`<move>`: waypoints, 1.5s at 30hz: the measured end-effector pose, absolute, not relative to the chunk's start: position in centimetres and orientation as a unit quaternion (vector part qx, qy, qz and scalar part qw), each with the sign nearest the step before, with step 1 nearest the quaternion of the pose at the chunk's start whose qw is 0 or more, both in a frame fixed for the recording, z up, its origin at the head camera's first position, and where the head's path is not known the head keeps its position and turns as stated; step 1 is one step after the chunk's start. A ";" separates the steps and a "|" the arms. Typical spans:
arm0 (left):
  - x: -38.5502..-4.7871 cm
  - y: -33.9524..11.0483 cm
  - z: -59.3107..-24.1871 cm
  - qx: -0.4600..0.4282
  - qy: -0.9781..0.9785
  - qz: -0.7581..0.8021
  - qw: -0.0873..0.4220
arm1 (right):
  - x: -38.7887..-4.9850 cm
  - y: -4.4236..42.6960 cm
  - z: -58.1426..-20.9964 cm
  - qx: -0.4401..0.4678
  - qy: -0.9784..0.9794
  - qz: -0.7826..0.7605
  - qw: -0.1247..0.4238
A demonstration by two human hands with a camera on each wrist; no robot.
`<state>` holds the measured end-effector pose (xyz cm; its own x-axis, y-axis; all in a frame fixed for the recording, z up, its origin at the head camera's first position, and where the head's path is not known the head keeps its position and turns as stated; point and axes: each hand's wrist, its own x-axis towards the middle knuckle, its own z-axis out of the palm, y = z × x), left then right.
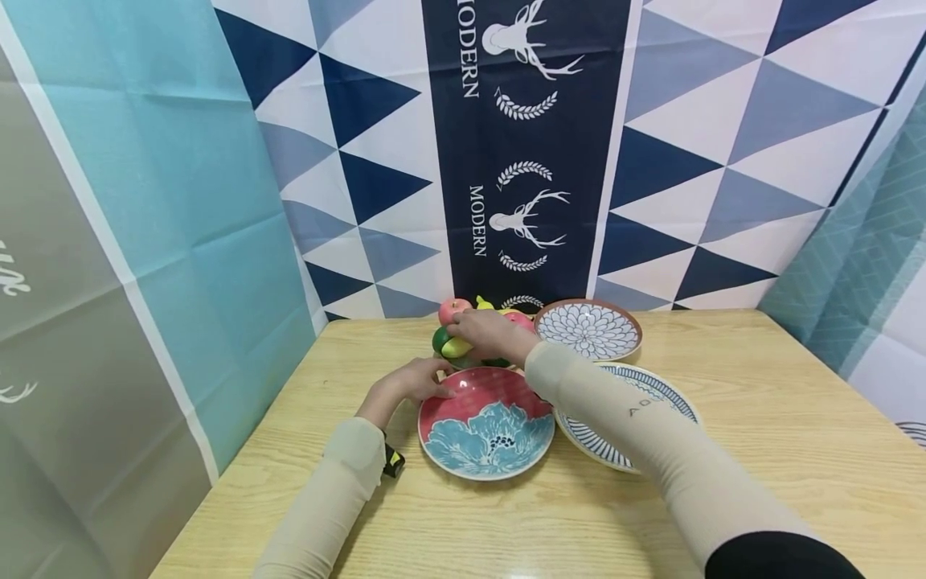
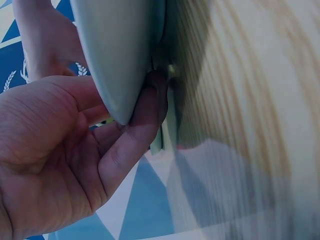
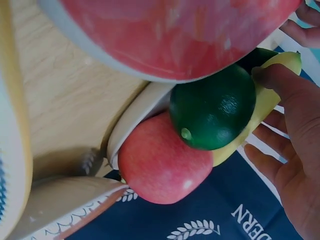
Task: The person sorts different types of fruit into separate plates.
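Observation:
A round plate point(image 1: 486, 422) with a red ground and a blue flower lies tilted at mid-table. My left hand point(image 1: 421, 379) pinches its left rim; in the left wrist view the fingers point(image 2: 135, 137) curl beneath the plate's pale underside point(image 2: 117, 55). Just behind it, fruit is piled in a pale bowl point(image 3: 135, 117). Over this pile is my right hand point(image 1: 486, 334), its thumb and fingertips against a yellow fruit point(image 3: 240, 142). Close by are a dark green fruit point(image 3: 215, 107) and a red apple-like fruit point(image 3: 165, 162). Another red apple point(image 1: 454, 310) sits by the right fingertips.
Right of the fruit stands a brown-rimmed plate point(image 1: 589, 328) with a petal pattern. A blue-patterned plate point(image 1: 669, 394) lies in front of it, partly hidden under my right forearm. Patterned cloth point(image 1: 531, 161) hangs behind the wooden table point(image 1: 760, 450).

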<state>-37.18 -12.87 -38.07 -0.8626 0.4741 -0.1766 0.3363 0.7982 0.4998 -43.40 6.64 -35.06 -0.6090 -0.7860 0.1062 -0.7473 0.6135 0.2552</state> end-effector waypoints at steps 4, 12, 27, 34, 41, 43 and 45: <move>-37.2 -12.8 -38.1 0.213 0.937 0.232 0.150 | -43.4 6.9 -34.8 0.440 -0.886 -0.094 0.115; -37.2 -12.8 -38.2 0.204 0.938 0.233 0.154 | -42.2 7.2 -33.5 0.446 -0.883 -0.073 0.129; -37.1 -12.9 -38.0 0.209 0.934 0.253 0.145 | -35.5 7.9 -31.2 0.499 -0.850 -0.038 0.162; -37.3 -13.2 -38.0 0.248 0.937 0.218 0.117 | -32.9 8.0 -31.4 0.519 -0.837 -0.036 0.172; -37.5 -13.2 -37.9 0.239 0.936 0.218 0.141 | -30.7 8.7 -32.1 0.532 -0.824 -0.078 0.180; -37.6 -13.2 -38.0 0.241 0.934 0.221 0.145 | -30.0 8.9 -32.3 0.536 -0.819 -0.094 0.183; -37.6 -13.1 -38.1 0.244 0.934 0.219 0.141 | -29.4 9.1 -32.5 0.539 -0.816 -0.106 0.179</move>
